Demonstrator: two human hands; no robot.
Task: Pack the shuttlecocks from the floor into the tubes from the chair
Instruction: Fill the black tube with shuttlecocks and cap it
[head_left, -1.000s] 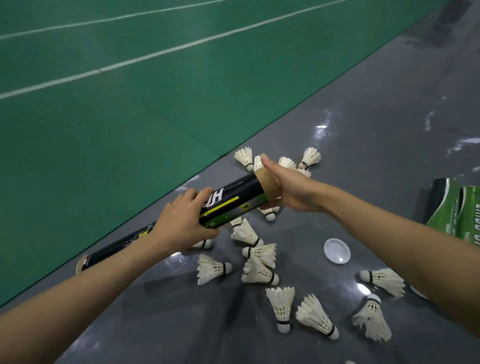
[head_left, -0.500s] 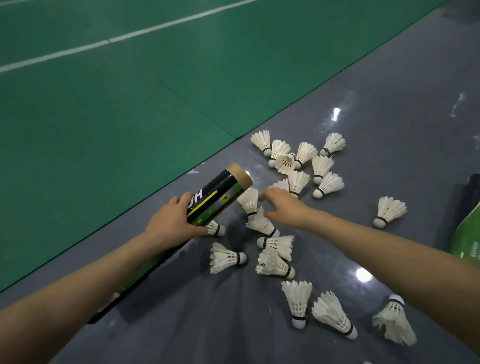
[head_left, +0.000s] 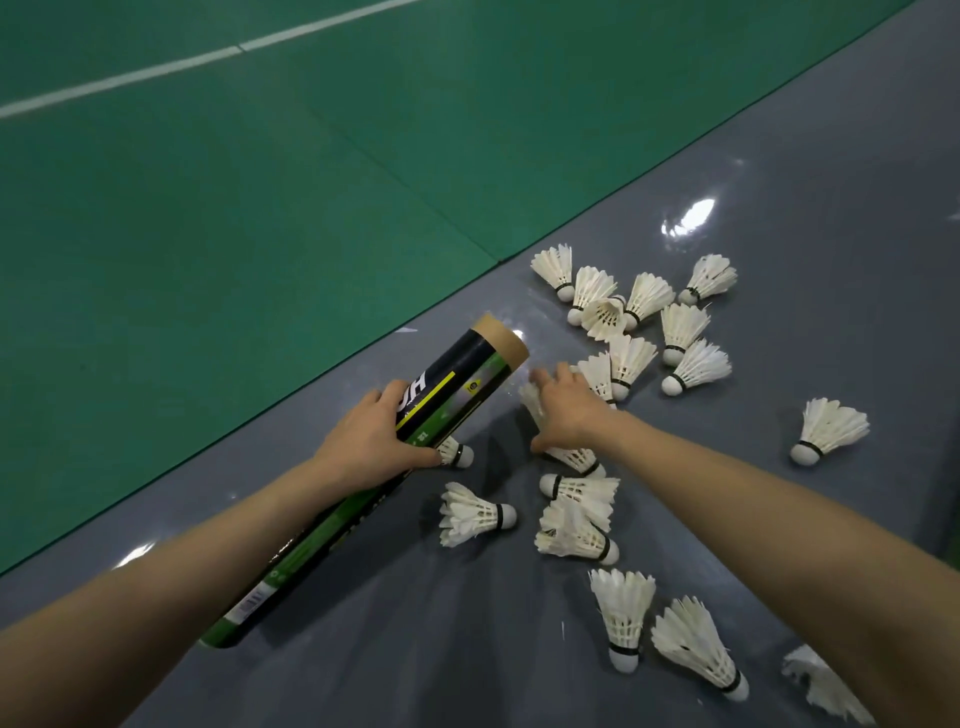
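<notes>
The left grip (head_left: 371, 441) is wrapped round the tube (head_left: 457, 384) approx. mid-length, thumb on the near side, fingers over the top. It's a black/green tube w/ a yellow stripe, held tilted: bare cardboard mouth end up & away from the person, bottom end low, near the grey floor (head_left: 779, 171). Can't see inside it.

The right grip (head_left: 566, 410) is just right of the tube's mouth, palm down, fingers reaching onto the feathers of a blurred shuttlecock (head_left: 530, 397). Can't tell if it's pinched or only touched.

Other white shuttlecocks on the floor, all right of the tube:
- A tight cluster (head_left: 647, 299) beyond & right of the mouth, several touching.
- A loner (head_left: 831, 428) well apart, furthest right of the tube.
- A half-hidden one (head_left: 460, 454) poking out from under the tube, just beside the left thumb.
- A side-lying one (head_left: 475, 514) right of the tube's lower half, w/ a touching two (head_left: 576, 512) just past it.
- A near pair (head_left: 623, 613) right of the tube's bottom end, corks toward the person.

The green court mat (head_left: 208, 234) w/ a white line (head_left: 130, 78) lies left of & beyond the tube.
</notes>
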